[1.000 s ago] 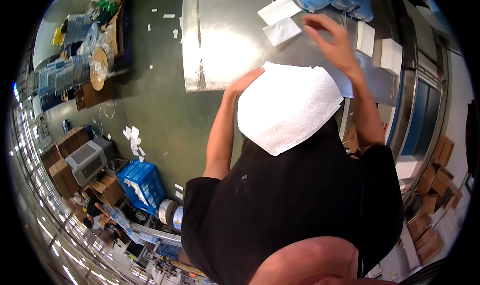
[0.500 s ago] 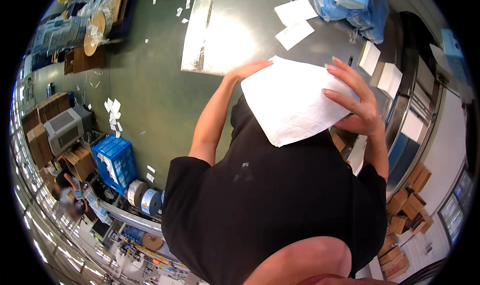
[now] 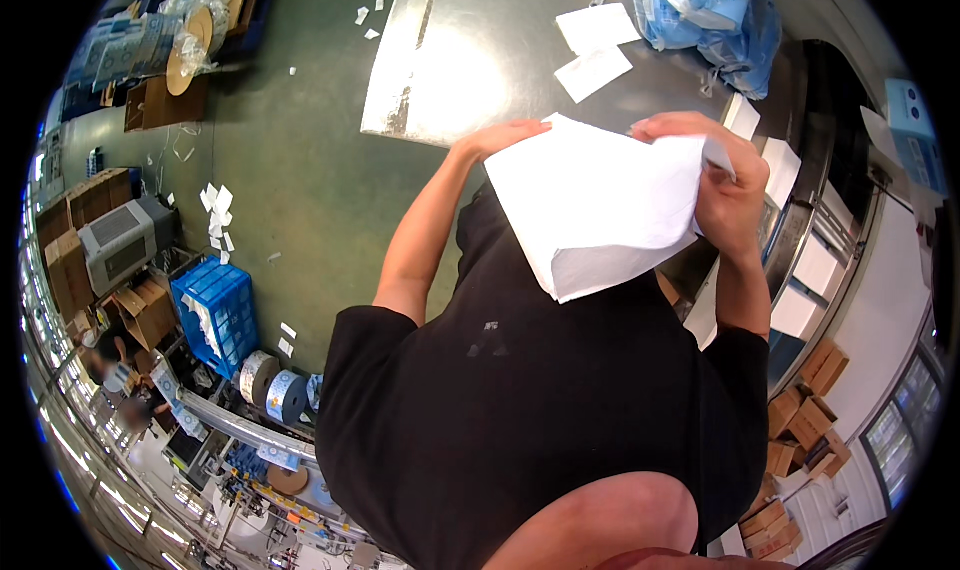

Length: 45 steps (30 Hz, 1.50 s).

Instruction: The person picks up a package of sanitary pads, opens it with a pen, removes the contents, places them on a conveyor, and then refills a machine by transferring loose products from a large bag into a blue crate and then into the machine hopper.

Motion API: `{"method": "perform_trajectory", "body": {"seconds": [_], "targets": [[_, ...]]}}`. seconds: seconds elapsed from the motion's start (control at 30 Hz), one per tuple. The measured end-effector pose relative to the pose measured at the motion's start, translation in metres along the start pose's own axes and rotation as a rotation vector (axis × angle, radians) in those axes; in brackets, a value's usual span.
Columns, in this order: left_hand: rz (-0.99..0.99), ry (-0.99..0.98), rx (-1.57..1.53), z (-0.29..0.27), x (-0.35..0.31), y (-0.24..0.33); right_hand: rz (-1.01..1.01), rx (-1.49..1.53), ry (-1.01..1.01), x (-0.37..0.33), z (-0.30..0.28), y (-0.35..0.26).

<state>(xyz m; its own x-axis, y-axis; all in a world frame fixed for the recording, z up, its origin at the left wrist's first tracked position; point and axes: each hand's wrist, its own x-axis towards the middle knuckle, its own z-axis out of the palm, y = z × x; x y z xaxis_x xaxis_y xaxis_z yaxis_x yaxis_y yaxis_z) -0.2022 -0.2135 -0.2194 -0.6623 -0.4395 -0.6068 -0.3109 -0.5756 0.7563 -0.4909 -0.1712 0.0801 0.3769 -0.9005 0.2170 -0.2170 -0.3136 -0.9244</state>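
A stack of white tissue paper [image 3: 600, 195] is held in front of my black shirt, beside the metal table's near edge. My left hand [image 3: 508, 136] grips its far left corner, the fingers partly hidden by the sheets. My right hand [image 3: 728, 185] is closed on the right edge, where the upper sheets bend up and curl over between thumb and fingers. A layered edge shows at the stack's near corner.
Two white sheet packs [image 3: 595, 28] and blue plastic bags [image 3: 705, 15] lie on the metal table [image 3: 510, 65]. White blocks [image 3: 780, 170] line a machine at right. A blue crate [image 3: 215, 315], printed film rolls [image 3: 287, 395] and cartons [image 3: 150, 310] stand left; paper scraps [image 3: 217, 215] litter the floor.
My right hand has gone from spread fingers resting on the tissue to a grip on its right edge, which now curls upward. My left hand keeps its corner.
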Motion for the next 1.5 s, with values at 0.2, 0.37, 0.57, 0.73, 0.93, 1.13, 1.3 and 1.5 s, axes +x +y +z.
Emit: {"method": "perform_trajectory", "body": {"seconds": [0.2, 0.37, 0.57, 0.73, 0.93, 1.13, 1.3, 1.5], "targets": [[0.065, 0.076, 0.053, 0.008, -0.019, 0.014, 0.051, -0.027, 0.249, 0.012, 0.018, 0.008], [0.145, 0.136, 0.148, 0.010, -0.037, 0.018, 0.130, -0.148, 0.476, 0.053, 0.009, 0.050], [0.051, 0.065, 0.040, 0.008, -0.027, 0.017, 0.283, -0.290, 0.560, 0.067, 0.010, 0.197], [0.027, 0.071, 0.046, -0.002, -0.014, -0.002, 0.270, -0.402, 0.500, 0.067, 0.011, 0.251], [0.000, 0.062, 0.017, 0.008, -0.025, 0.020, 0.074, -0.488, 0.491, 0.047, 0.003, 0.211], [0.006, 0.143, 0.033, -0.010, -0.007, -0.027, 0.117, 0.252, 0.115, -0.024, -0.035, 0.077], [0.011, 0.045, -0.074, -0.003, -0.009, -0.008, 0.226, 0.312, 0.082, -0.060, 0.014, 0.022], [-0.050, 0.071, 0.047, 0.012, -0.023, 0.037, 0.230, 0.196, 0.088, -0.056, 0.032, 0.002]]}}
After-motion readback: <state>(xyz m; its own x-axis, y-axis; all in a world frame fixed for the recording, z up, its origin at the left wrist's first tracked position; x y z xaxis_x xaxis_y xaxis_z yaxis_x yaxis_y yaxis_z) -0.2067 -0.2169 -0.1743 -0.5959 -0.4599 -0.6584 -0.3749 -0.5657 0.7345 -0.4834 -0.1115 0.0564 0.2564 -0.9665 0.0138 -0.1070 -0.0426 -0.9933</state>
